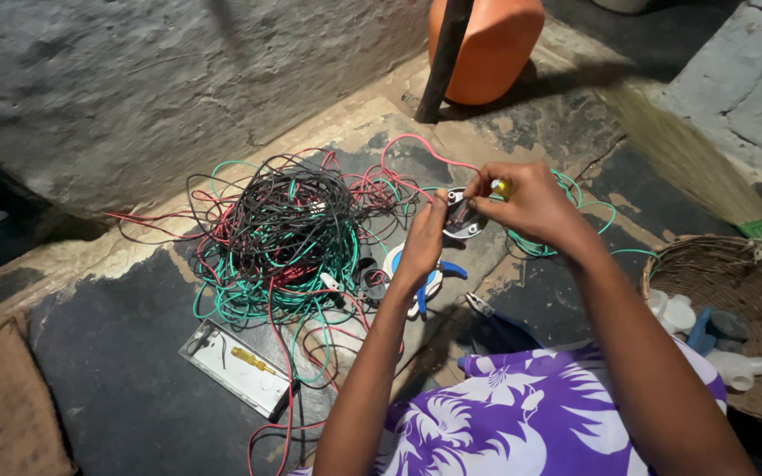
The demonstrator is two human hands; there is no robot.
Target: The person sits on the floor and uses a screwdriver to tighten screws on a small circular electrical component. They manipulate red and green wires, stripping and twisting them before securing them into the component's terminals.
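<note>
My left hand (423, 238) pinches a small round grey-and-white fitting (463, 219) by its left edge. My right hand (526, 201) is closed on a yellow-handled tool (502, 187) whose tip meets the fitting's upper right. Both hands hover over the dark floor. A big tangle of black, green and red wires (284, 234) lies just left of them. Below the left hand a blue-handled tool and a white roll (425, 282) rest on the floor.
A white plate with a yellow screwdriver (240, 366) lies at lower left. A woven basket (751, 291) holding white plastic parts sits at right. An orange container (485, 44) and a dark pole stand at the back, with a broom (690, 150) far right.
</note>
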